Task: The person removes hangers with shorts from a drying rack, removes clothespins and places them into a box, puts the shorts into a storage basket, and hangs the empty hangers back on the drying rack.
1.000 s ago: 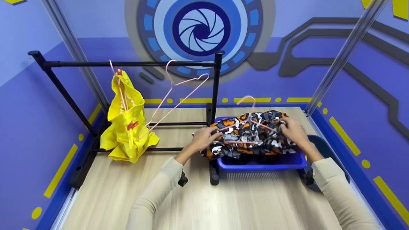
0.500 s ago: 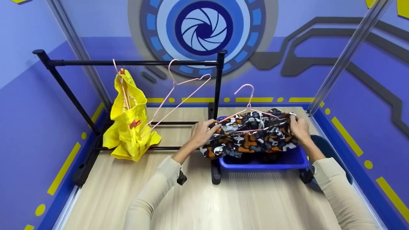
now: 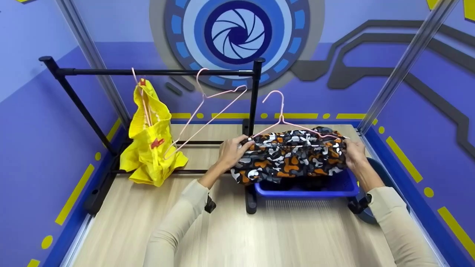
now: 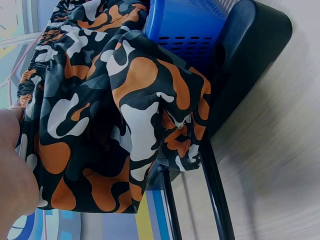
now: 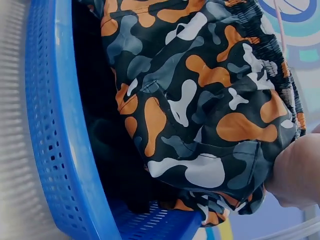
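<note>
Camouflage-patterned shorts (image 3: pixel 289 159) in orange, black, grey and white are stretched sideways over a blue plastic basket (image 3: pixel 308 194). A pink wire hanger (image 3: pixel 282 118) has its hook and shoulders above the gathered elastic waistband, while its lower bar is hidden in the cloth. At the left end of the waistband, my left hand (image 3: pixel 232 150) pinches the fabric near the hanger's end. My right hand (image 3: pixel 356 152) grips the waistband's right end, by the other hanger tip. In the right wrist view the shorts (image 5: pixel 200 110) hang partly over the basket's dark contents.
A black clothes rack (image 3: pixel 159 72) stands at the left. It carries yellow clothing (image 3: pixel 148 148) on a hanger and a bare pink hanger (image 3: pixel 203 95). The rack's foot (image 3: pixel 251 204) lies beside the basket. A dark teal tub (image 3: pixel 378 170) sits behind my right forearm.
The hanger has risen out of the cloth and shifted left, its lower bar passing out of sight inside the waistband. My right hand has moved right, stretching the waistband.
</note>
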The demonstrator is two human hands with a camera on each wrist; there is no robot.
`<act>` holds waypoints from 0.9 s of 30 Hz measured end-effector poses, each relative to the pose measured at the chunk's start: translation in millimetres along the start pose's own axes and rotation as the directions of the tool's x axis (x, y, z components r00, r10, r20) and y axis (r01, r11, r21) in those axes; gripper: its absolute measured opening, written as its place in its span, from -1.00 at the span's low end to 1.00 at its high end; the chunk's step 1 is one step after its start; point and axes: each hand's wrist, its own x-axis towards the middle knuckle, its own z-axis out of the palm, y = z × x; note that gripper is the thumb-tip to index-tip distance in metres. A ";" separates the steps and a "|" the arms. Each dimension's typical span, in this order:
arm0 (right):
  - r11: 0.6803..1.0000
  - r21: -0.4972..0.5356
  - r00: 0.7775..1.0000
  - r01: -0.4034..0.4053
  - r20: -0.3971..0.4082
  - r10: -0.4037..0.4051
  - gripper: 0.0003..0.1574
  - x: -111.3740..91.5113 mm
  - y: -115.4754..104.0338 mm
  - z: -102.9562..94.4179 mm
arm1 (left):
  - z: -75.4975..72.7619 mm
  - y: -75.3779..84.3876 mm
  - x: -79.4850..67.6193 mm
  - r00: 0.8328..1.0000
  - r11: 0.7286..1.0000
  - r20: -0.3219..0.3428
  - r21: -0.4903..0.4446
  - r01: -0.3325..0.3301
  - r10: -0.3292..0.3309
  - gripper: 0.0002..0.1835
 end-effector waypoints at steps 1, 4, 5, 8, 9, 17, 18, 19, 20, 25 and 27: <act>1.000 0.015 1.000 -0.008 0.013 0.008 -0.58 -0.2 -0.2 -0.1 | -0.1 -0.1 0.2 1.000 1.000 -0.004 0.000 -0.004 0.004 -0.70; 1.000 0.018 1.000 -0.023 0.019 0.022 -0.62 -0.4 0.1 -0.4 | -0.5 0.2 0.4 1.000 1.000 -0.017 -0.003 -0.019 0.019 -0.70; 0.999 0.023 0.999 -0.033 0.018 0.033 -0.63 -0.6 0.3 -0.3 | -0.7 0.5 0.3 0.999 1.000 -0.021 -0.001 -0.026 0.026 -0.70; 0.997 0.038 0.998 -0.066 0.009 0.065 -0.67 -1.4 0.9 0.3 | -0.8 1.4 0.0 0.998 0.999 -0.040 0.009 -0.042 0.043 -0.70; 0.996 0.045 0.997 -0.079 0.007 0.079 -0.69 -1.6 1.0 0.5 | -0.8 1.9 -0.1 0.998 0.999 -0.048 0.012 -0.050 0.050 -0.70; 0.960 0.165 0.974 -0.225 0.040 0.221 -0.76 -0.7 0.4 4.2 | 4.4 7.3 0.6 0.991 0.993 -0.077 -0.042 -0.113 0.110 -0.73; 0.954 0.172 0.970 -0.245 0.055 0.239 -0.77 -0.2 0.8 5.0 | 5.3 8.4 1.0 0.991 0.992 -0.079 -0.061 -0.111 0.106 -0.74; 0.951 0.169 0.966 -0.257 0.069 0.249 -0.77 0.1 1.2 5.5 | 5.9 10.0 1.4 0.992 0.992 -0.081 -0.079 -0.103 0.097 -0.74; 0.950 0.158 0.962 -0.269 0.096 0.256 -0.80 0.4 1.9 5.2 | 6.3 11.7 1.7 0.993 0.991 -0.082 -0.097 -0.089 0.081 -0.74; 0.967 0.078 0.961 -0.242 0.155 0.228 -0.83 0.3 9.5 2.4 | 7.7 20.3 2.3 0.997 0.972 -0.079 -0.234 -0.006 -0.013 -0.78; 0.988 -0.010 0.979 -0.157 0.129 0.157 -0.64 0.6 17.5 2.7 | 8.7 23.6 2.3 0.996 0.957 -0.081 -0.291 -0.002 -0.023 -0.79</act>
